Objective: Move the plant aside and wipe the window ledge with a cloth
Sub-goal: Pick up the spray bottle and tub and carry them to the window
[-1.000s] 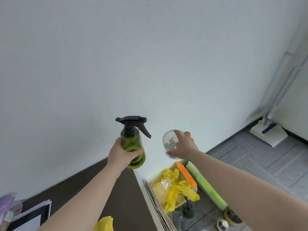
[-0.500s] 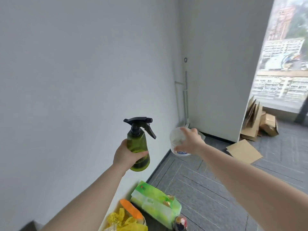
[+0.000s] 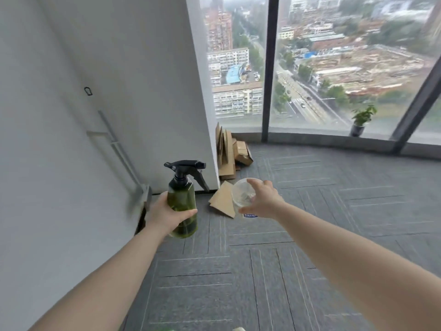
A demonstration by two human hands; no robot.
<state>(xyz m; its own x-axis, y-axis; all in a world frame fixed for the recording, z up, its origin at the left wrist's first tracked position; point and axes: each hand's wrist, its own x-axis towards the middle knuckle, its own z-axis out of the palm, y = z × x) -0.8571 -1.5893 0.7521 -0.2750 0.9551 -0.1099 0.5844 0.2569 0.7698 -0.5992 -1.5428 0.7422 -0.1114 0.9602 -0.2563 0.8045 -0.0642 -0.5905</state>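
While both arms reach out ahead over the grey carpet floor, the left hand has its fingers and thumb wrapped round the belly of a green spray bottle, held upright with its black trigger head on top, and the right hand is curled over a clear round container with a blue label showing below the palm; what's inside it is too blurred to call. No cloth can be made out in either hand. Over at the far right sits the plant, a small leafy thing in a dark pot, standing on the window ledge right against the glass and just beside the slanted dark window frame, well apart from both hands. A stack of flattened cardboard leans by the white wall corner. That plant looks light and a touch top-heavy, stems thin and bendy, so the leaves are no place to grab; the pot body looks the sound hold, low and from the side or cupped with both hands, and it may be smooth, so a hand will likely need freeing first
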